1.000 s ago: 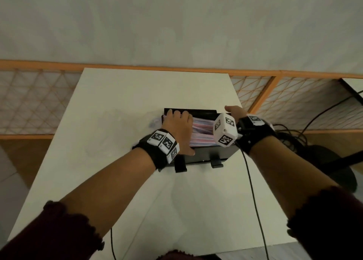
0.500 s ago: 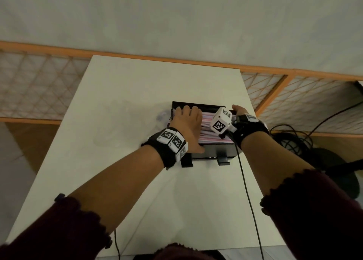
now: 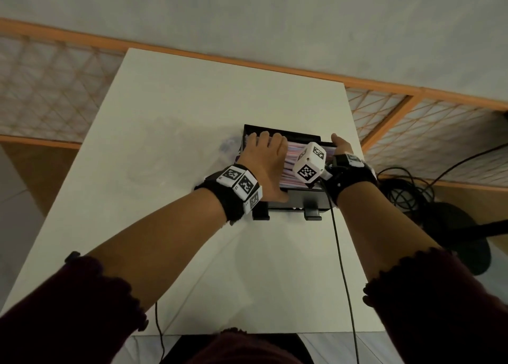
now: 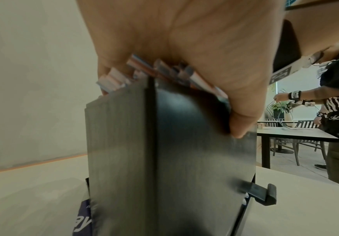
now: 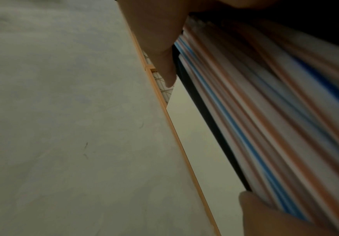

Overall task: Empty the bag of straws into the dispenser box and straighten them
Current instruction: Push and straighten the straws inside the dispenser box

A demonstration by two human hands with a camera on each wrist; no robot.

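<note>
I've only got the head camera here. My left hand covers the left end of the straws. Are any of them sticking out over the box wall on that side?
Observer: Yes. In the left wrist view, several straws poke out past the end wall of the dispenser box, under the palm of the left hand.
Operator: Where is that thumb?
Observer: It lies down the box's front face, with its tip touching the panel.
Operator: And the right hand?
Observer: The right wrist view is blurred, but the right hand has one fingertip against the straws, and its thumb lies along the box's far edge.
</note>
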